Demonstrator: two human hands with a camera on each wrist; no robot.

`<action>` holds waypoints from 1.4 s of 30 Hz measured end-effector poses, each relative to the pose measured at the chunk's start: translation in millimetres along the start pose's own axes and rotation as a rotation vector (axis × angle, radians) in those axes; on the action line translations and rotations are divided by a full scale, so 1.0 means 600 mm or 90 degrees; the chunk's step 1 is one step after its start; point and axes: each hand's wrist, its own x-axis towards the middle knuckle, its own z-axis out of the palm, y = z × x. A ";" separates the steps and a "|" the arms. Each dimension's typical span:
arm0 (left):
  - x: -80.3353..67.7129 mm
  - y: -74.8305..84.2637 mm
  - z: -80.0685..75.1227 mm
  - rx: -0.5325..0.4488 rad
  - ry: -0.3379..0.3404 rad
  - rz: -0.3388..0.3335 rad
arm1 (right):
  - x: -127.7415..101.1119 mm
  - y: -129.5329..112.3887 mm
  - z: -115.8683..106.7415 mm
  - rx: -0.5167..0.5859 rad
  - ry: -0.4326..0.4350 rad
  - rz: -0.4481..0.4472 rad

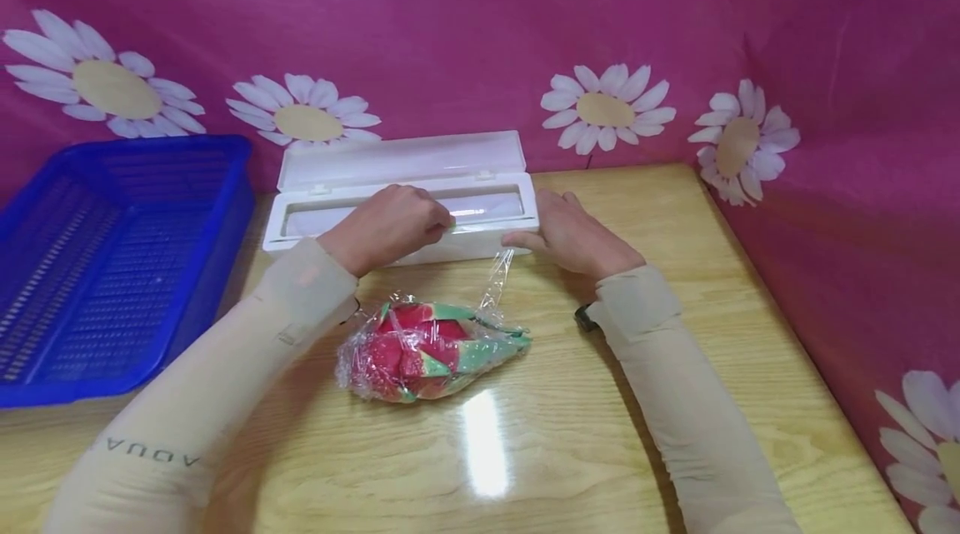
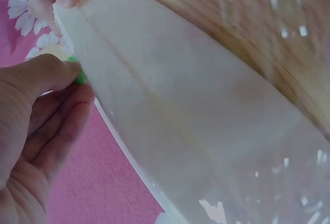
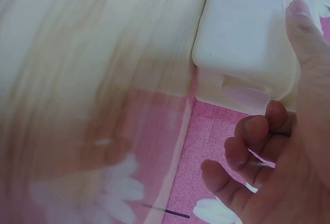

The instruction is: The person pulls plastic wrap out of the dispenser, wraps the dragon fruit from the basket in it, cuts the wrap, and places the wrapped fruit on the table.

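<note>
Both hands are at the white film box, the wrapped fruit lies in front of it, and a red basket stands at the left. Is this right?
Not quite: the basket is blue, not red, as the head view shows. The rest holds: the left hand and right hand are at the white film box, with the wrapped fruit in front.

**Camera layout: one head view, two close wrist views**

Head view looks forward and down from above the light wooden table (image 1: 750, 284), facing 12 o'clock toward the pink daisy-print cloth backdrop (image 1: 465, 17); mid-range, both forearms in shot. Left wrist view sits very close along the white plastic cling-film dispenser box (image 2: 170, 110), left hand (image 2: 36, 126) at 9 o'clock. Right wrist view, blurred, equally close, right hand (image 3: 289, 152) at 4 o'clock. All three views share the dispenser box (image 3: 242, 33).
</note>
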 end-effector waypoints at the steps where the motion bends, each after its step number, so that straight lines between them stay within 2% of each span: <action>1: -0.001 0.000 0.000 0.003 0.000 0.001 | 0.000 0.001 0.000 0.000 -0.001 0.003; 10: -0.017 -0.008 0.000 0.020 0.010 -0.002 | -0.001 0.004 0.001 -0.002 -0.005 0.033; 20: -0.026 -0.012 -0.001 0.012 0.024 -0.004 | -0.003 0.006 -0.002 -0.006 0.005 -0.007; 26: -0.037 -0.018 0.000 0.020 0.035 -0.004 | -0.001 0.006 0.000 -0.003 0.004 -0.011; 31: -0.046 -0.022 -0.002 0.025 0.036 -0.009 | -0.004 0.004 0.002 -0.010 -0.002 0.008; 38: -0.055 -0.025 -0.006 0.020 0.035 -0.014 | 0.002 0.002 0.002 0.005 0.010 -0.022; 42: -0.062 -0.029 -0.008 0.019 0.034 -0.020 | 0.003 0.002 0.003 0.002 0.010 -0.017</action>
